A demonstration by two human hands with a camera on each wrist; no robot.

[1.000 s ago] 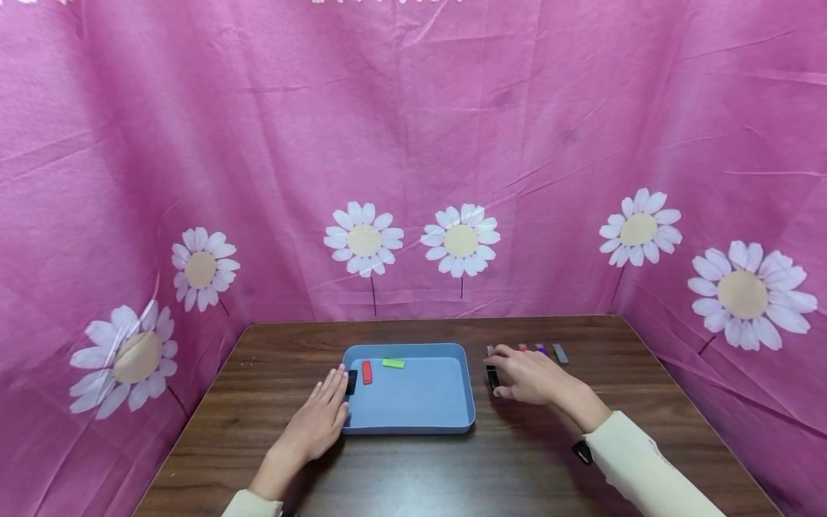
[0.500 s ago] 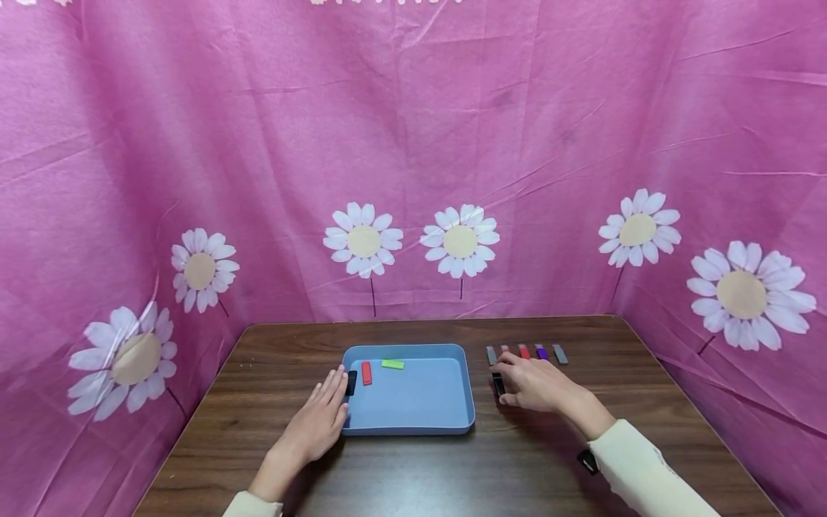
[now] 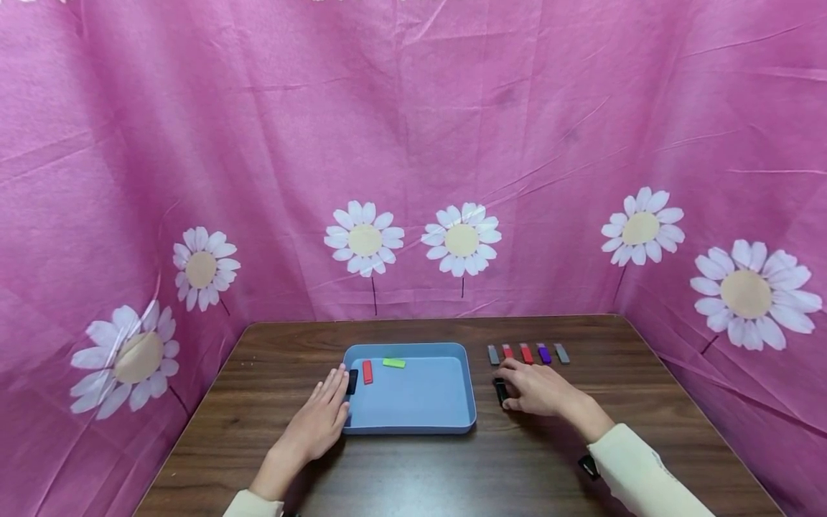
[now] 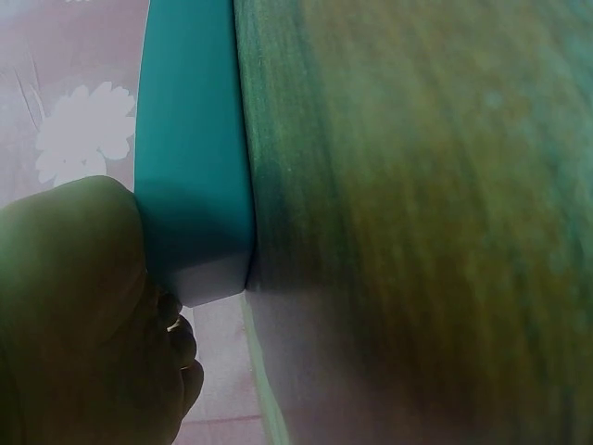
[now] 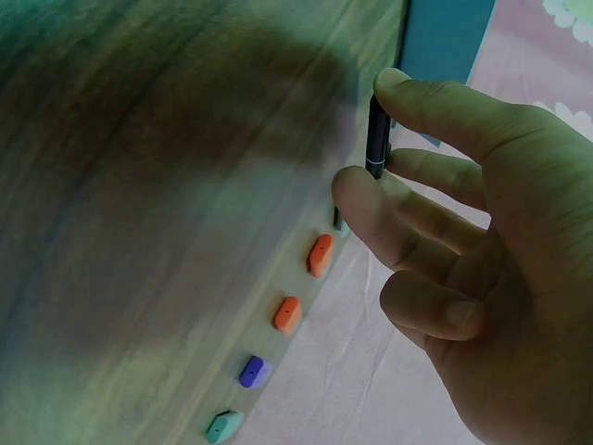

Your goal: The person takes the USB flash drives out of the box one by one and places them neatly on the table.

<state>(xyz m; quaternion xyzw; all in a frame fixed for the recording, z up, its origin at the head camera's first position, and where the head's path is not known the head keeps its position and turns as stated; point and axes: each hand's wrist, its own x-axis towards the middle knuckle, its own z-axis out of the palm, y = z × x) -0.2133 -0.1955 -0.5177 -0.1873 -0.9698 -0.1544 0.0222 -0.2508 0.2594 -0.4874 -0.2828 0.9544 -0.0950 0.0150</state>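
Note:
My left hand (image 3: 313, 424) rests with straight fingers on the left edge of the blue tray (image 3: 410, 402); in the left wrist view the hand (image 4: 74, 306) touches the tray's side (image 4: 193, 139). Inside the tray lie a black piece (image 3: 352, 382), a red piece (image 3: 367, 372) and a green piece (image 3: 394, 363). Right of the tray, my right hand (image 3: 539, 389) holds a small black stick (image 3: 500, 393) by its ends. The right wrist view has the black stick (image 5: 377, 139) between the thumb and a finger of the right hand (image 5: 519, 213).
Behind the right hand, a row of small pieces lies on the wooden table (image 3: 413, 474): grey (image 3: 494, 355), red (image 3: 507, 351), another red (image 3: 526, 353), purple (image 3: 544, 353) and grey (image 3: 562, 354). A pink curtain (image 3: 413, 143) with white flowers surrounds the table's back and sides.
My right hand has moved slightly right and towards me with the black stick, away from the row, uncovering more of the grey and red pieces. The left hand has stayed put.

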